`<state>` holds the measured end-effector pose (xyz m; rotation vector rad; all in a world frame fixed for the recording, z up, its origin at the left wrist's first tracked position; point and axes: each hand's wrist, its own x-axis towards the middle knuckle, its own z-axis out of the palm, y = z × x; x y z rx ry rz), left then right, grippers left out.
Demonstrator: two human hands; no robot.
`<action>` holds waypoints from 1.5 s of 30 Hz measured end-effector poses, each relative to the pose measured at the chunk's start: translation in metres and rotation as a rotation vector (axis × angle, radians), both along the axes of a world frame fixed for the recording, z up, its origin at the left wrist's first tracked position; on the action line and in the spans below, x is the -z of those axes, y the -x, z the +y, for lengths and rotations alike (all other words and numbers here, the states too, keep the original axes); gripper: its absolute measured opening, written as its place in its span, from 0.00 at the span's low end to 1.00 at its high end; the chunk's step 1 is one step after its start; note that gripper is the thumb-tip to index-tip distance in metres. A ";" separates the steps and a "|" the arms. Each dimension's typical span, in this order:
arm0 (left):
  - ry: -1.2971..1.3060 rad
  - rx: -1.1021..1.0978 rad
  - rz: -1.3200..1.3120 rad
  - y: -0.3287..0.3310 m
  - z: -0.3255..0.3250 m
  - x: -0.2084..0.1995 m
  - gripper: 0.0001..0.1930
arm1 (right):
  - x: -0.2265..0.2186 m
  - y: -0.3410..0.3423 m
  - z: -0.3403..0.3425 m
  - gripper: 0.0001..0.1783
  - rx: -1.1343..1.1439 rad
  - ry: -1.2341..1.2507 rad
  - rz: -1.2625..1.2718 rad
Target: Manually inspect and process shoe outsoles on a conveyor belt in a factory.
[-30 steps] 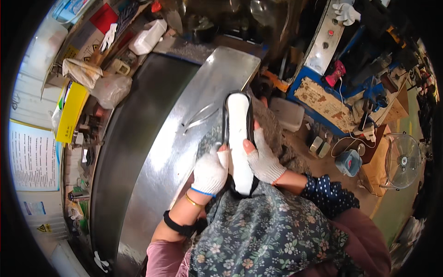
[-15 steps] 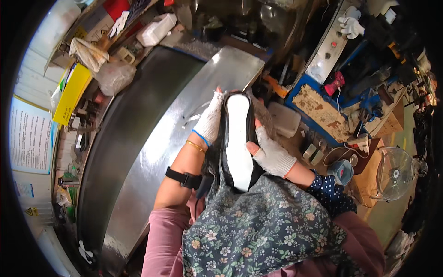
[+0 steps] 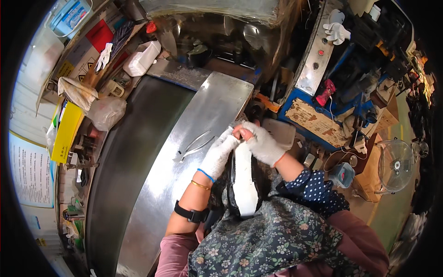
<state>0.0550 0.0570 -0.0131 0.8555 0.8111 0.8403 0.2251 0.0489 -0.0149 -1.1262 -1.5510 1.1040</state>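
L hand [image 3: 219,154], fingers bunched narrow, meets R hand [image 3: 264,145], same pose, at the far end of the shoe [image 3: 244,173]; can't tell what's gripped. Uneven L vs. R pull could skew it or roll it off the floral apron [image 3: 277,235], b/c nothing visibly clamps it. Shoe's bottom-up there: long white sole, broader nearer the body, w/ black edging.

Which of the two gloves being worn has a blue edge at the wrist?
The glove on the left hand: its wrist edge is blue, while the one on the right hand is edged in orange-red.
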 end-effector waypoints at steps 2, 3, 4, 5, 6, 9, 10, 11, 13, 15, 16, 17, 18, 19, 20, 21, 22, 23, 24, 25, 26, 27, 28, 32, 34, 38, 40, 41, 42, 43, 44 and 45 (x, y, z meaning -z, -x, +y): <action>0.004 -0.021 0.046 -0.005 -0.001 0.006 0.27 | 0.006 0.002 0.000 0.17 0.062 -0.011 -0.052; 0.011 -0.047 0.096 -0.005 -0.001 0.006 0.26 | 0.003 0.002 0.001 0.18 0.052 0.033 -0.038; 0.057 -0.039 0.044 -0.004 0.001 0.005 0.25 | -0.002 -0.002 0.004 0.18 0.057 0.034 -0.037; 0.058 -0.034 0.045 -0.003 0.003 0.002 0.25 | -0.009 -0.012 0.008 0.18 -0.091 0.175 0.178; 0.023 -0.009 0.040 -0.003 0.002 -0.006 0.25 | -0.014 -0.022 0.009 0.19 -0.242 0.313 0.392; -0.030 -0.009 0.046 -0.006 -0.002 0.005 0.25 | 0.002 -0.021 -0.008 0.21 -0.225 0.256 0.422; -0.048 -0.034 0.057 -0.007 -0.004 0.012 0.26 | 0.005 -0.014 -0.010 0.21 -0.226 0.258 0.426; -0.046 -0.036 0.061 -0.005 -0.004 0.019 0.26 | 0.009 -0.007 -0.011 0.21 -0.082 0.186 0.209; -0.004 -0.012 0.093 -0.010 -0.002 -0.003 0.26 | 0.017 -0.006 -0.013 0.21 0.083 0.115 -0.001; -0.024 0.203 -0.073 0.010 0.005 -0.018 0.27 | 0.025 -0.010 -0.005 0.20 0.030 -0.055 0.071; -0.034 0.180 -0.045 0.019 0.004 -0.020 0.27 | 0.001 -0.016 -0.009 0.19 -0.186 0.275 0.526; -0.043 0.157 -0.017 0.024 0.002 -0.021 0.27 | 0.010 -0.025 -0.006 0.20 -0.264 0.079 0.482; -0.040 0.158 -0.011 0.026 -0.003 -0.019 0.27 | 0.008 -0.018 -0.015 0.21 -0.166 -0.014 0.312; -0.088 0.134 0.042 0.027 -0.006 -0.013 0.29 | 0.004 -0.008 -0.023 0.22 -0.067 -0.106 0.140; -0.137 0.110 0.094 0.027 -0.010 -0.009 0.30 | 0.003 -0.001 -0.024 0.22 0.031 -0.132 -0.018; -0.140 0.110 0.097 0.023 -0.011 -0.008 0.30 | 0.001 0.003 -0.023 0.22 0.129 -0.163 -0.179; -0.131 0.081 0.123 0.018 -0.013 -0.008 0.29 | 0.005 0.007 -0.025 0.21 0.186 -0.182 -0.114; -0.125 0.051 0.147 0.016 -0.013 -0.009 0.29 | 0.004 0.005 -0.022 0.21 0.187 -0.191 -0.112; -0.092 0.056 0.144 0.016 -0.010 -0.011 0.31 | 0.000 -0.002 -0.016 0.20 0.061 -0.038 0.007; -0.110 0.052 0.144 0.016 -0.010 -0.013 0.31 | -0.004 -0.009 -0.010 0.20 -0.066 0.113 0.123; -0.292 0.098 0.370 0.013 -0.014 -0.016 0.34 | -0.009 -0.015 -0.007 0.19 -0.142 0.186 0.185; -0.481 0.150 0.595 0.009 -0.016 -0.019 0.37 | -0.009 -0.018 -0.006 0.18 -0.178 0.288 0.303; -0.360 0.166 0.639 -0.002 -0.016 -0.027 0.45 | -0.003 -0.020 -0.006 0.19 -0.140 0.267 0.253; -0.664 0.170 0.863 -0.034 -0.045 -0.061 0.47 | 0.008 -0.047 -0.013 0.25 -0.237 0.474 0.695; -0.975 0.345 0.651 -0.032 -0.056 -0.058 0.40 | 0.010 -0.092 -0.020 0.31 -0.394 0.655 0.974; -0.491 0.740 -0.324 -0.009 -0.085 -0.146 0.37 | -0.025 -0.147 -0.082 0.36 -0.273 0.943 0.806; -0.734 0.619 -0.603 0.006 -0.091 -0.163 0.32 | -0.022 -0.164 -0.116 0.34 -0.088 1.127 0.837; -0.825 0.451 -0.681 0.012 -0.098 -0.176 0.29 | 0.016 -0.183 -0.135 0.35 -0.053 1.168 0.940; -0.832 0.616 -0.722 0.024 -0.089 -0.192 0.34 | 0.040 -0.181 -0.159 0.36 0.172 0.994 0.939; -0.831 0.794 -0.786 0.029 -0.075 -0.196 0.40 | 0.057 -0.179 -0.180 0.35 0.274 0.937 1.064; -0.934 0.653 -0.837 0.023 -0.084 -0.183 0.44 | 0.090 -0.183 -0.200 0.34 0.361 0.874 1.111; -1.037 0.501 -0.858 0.016 -0.096 -0.169 0.47 | 0.069 -0.158 -0.189 0.33 0.176 0.818 1.103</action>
